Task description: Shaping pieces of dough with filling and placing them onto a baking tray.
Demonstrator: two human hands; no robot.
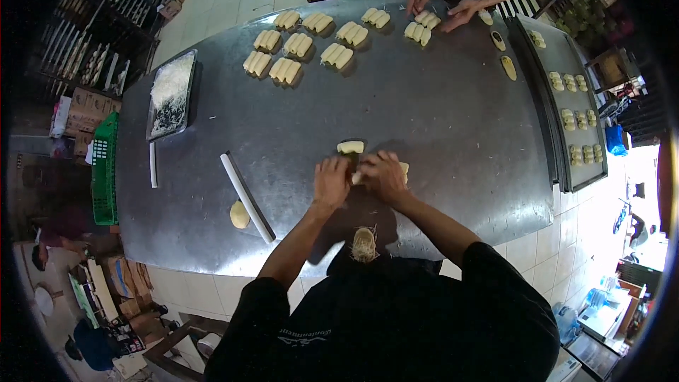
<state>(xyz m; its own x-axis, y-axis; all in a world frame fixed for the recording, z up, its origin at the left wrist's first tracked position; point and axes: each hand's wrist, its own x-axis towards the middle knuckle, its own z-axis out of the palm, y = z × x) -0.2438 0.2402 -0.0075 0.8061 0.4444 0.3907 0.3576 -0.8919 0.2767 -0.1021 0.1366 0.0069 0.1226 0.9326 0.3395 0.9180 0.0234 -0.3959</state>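
Note:
Both hands work low over the near middle of the metal table. My left hand (332,181) has its fingers curled against a small dough roll (356,179). From the other side, the curled fingers of my right hand (383,175) press on the same roll, hiding most of it. Just beyond the hands lies a finished-looking pale dough roll (350,147). Another dough roll (404,171) shows partly from behind my right hand. Close to my body, a flat dough piece topped with shredded filling (364,246) sits at the table's edge.
Left on the table are a white rolling pin (246,197), a round dough ball (239,215) and a tray of white shreds (172,95). Grouped dough rolls (285,71) stand at the back. Across the table, a co-worker's hands (460,15) handle rolls. A baking tray (581,138) stands right.

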